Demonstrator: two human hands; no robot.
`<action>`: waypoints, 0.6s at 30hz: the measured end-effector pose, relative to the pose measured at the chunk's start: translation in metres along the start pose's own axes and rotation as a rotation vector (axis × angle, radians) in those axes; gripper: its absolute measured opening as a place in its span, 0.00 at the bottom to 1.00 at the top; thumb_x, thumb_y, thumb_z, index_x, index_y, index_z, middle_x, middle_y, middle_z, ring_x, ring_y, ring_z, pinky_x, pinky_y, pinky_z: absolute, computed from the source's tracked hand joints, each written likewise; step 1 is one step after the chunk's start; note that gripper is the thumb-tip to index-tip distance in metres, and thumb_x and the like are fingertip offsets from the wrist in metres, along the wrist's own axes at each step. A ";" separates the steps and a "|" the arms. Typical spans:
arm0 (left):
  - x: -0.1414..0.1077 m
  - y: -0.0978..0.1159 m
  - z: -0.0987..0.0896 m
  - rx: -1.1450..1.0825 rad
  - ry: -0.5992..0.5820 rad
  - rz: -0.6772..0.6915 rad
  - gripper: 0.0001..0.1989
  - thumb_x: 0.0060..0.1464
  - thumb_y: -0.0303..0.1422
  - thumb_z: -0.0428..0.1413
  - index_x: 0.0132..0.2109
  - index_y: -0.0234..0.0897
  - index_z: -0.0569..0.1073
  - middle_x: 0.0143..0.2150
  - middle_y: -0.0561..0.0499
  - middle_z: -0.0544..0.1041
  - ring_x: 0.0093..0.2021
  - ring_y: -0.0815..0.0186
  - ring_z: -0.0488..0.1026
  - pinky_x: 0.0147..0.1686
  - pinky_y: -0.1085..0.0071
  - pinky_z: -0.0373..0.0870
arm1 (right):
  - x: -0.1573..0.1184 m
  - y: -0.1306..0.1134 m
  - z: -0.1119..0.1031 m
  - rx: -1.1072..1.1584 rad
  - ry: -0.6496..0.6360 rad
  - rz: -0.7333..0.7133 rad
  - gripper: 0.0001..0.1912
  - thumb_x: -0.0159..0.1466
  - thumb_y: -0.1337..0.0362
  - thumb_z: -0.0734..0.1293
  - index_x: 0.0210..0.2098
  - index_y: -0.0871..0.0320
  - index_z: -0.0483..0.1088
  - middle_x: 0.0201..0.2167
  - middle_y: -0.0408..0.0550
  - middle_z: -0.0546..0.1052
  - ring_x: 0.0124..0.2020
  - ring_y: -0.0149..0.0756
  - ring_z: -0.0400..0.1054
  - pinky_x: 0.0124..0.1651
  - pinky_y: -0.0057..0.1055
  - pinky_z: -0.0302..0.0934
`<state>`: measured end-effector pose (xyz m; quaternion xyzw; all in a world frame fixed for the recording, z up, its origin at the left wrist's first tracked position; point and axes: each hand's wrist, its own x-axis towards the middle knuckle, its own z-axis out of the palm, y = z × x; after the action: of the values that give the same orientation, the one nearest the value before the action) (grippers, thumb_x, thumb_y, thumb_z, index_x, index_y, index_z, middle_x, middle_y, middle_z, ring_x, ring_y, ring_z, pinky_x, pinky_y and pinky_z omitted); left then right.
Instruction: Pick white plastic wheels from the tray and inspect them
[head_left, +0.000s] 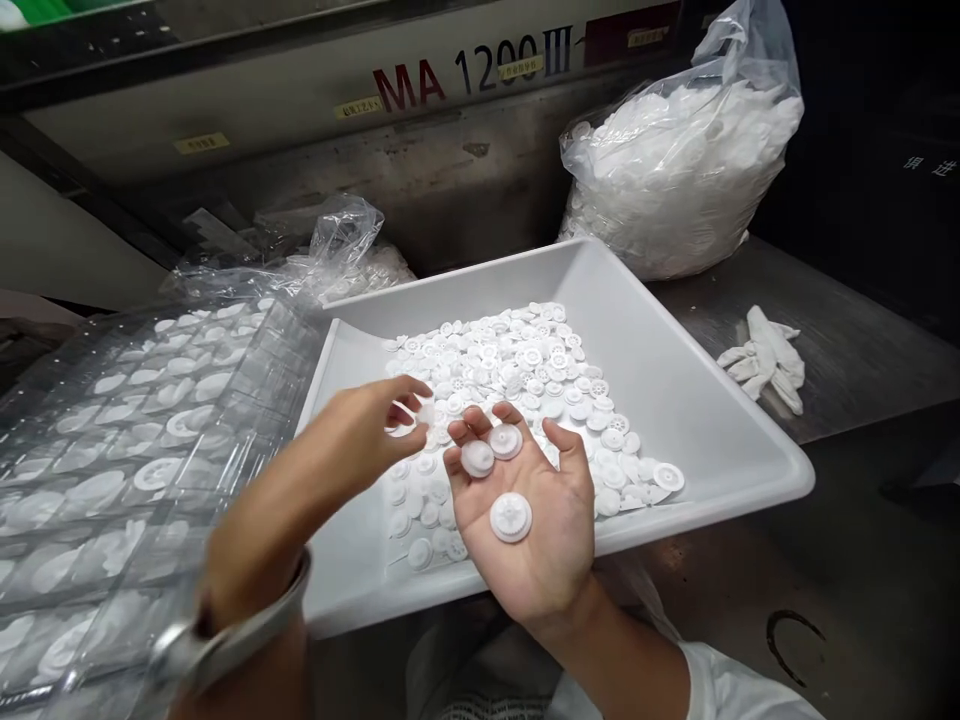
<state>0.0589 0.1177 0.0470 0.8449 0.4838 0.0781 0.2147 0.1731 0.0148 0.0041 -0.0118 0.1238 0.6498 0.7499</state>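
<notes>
My right hand (525,510) is turned palm up over the near edge of a white tray (660,350). Three round white discs rest on it: one white disc (511,517) on the palm, two near the fingers. Beside it, my left hand (375,420) is over the tray's left part, thumb and fingers curled around a small whitish disc (426,412), slightly blurred. Many loose white discs (517,350) cover the tray's floor. At the left, clear plastic trays (150,440) hold rows of white discs.
A full clear bag (682,180) of white pieces stands behind the tray at the right. Another plastic bag (337,250) lies behind at the left. A white glove (769,360) lies on the metal table (862,350). A machine panel (300,110) runs along the back.
</notes>
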 end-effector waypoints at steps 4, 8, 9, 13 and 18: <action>-0.040 0.017 -0.010 -0.101 0.202 0.330 0.19 0.53 0.34 0.60 0.51 0.57 0.71 0.46 0.60 0.77 0.46 0.65 0.75 0.46 0.69 0.69 | -0.001 0.000 0.000 -0.010 -0.002 0.033 0.14 0.62 0.55 0.59 0.38 0.58 0.68 0.39 0.49 0.74 0.44 0.34 0.71 0.54 0.31 0.62; -0.053 0.034 0.019 -0.070 0.208 0.532 0.20 0.53 0.26 0.59 0.49 0.53 0.69 0.47 0.58 0.76 0.51 0.63 0.72 0.55 0.60 0.64 | -0.002 -0.001 0.001 -0.071 0.032 0.076 0.17 0.64 0.53 0.56 0.41 0.58 0.68 0.40 0.51 0.75 0.43 0.34 0.72 0.53 0.35 0.64; -0.052 0.036 0.026 -0.026 0.230 0.526 0.18 0.53 0.26 0.59 0.48 0.51 0.68 0.46 0.56 0.76 0.52 0.60 0.71 0.57 0.54 0.60 | -0.002 -0.001 0.002 -0.085 0.045 0.078 0.18 0.64 0.53 0.56 0.42 0.58 0.68 0.40 0.51 0.75 0.42 0.34 0.72 0.53 0.35 0.64; -0.048 0.034 0.038 0.112 0.335 0.513 0.19 0.55 0.27 0.57 0.52 0.47 0.66 0.45 0.49 0.77 0.53 0.55 0.69 0.56 0.44 0.52 | -0.002 0.000 0.002 -0.110 0.051 0.080 0.18 0.64 0.53 0.56 0.41 0.58 0.70 0.40 0.50 0.77 0.43 0.31 0.73 0.54 0.30 0.64; -0.047 0.039 0.028 0.122 0.292 0.537 0.08 0.56 0.33 0.58 0.44 0.46 0.71 0.43 0.53 0.79 0.52 0.55 0.70 0.55 0.51 0.53 | 0.001 0.001 0.000 -0.122 0.068 0.172 0.18 0.65 0.57 0.54 0.40 0.60 0.71 0.35 0.47 0.77 0.34 0.27 0.73 0.44 0.23 0.67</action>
<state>0.0744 0.0526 0.0430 0.9336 0.2729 0.2233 0.0638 0.1723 0.0155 0.0045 -0.0687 0.1100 0.7174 0.6845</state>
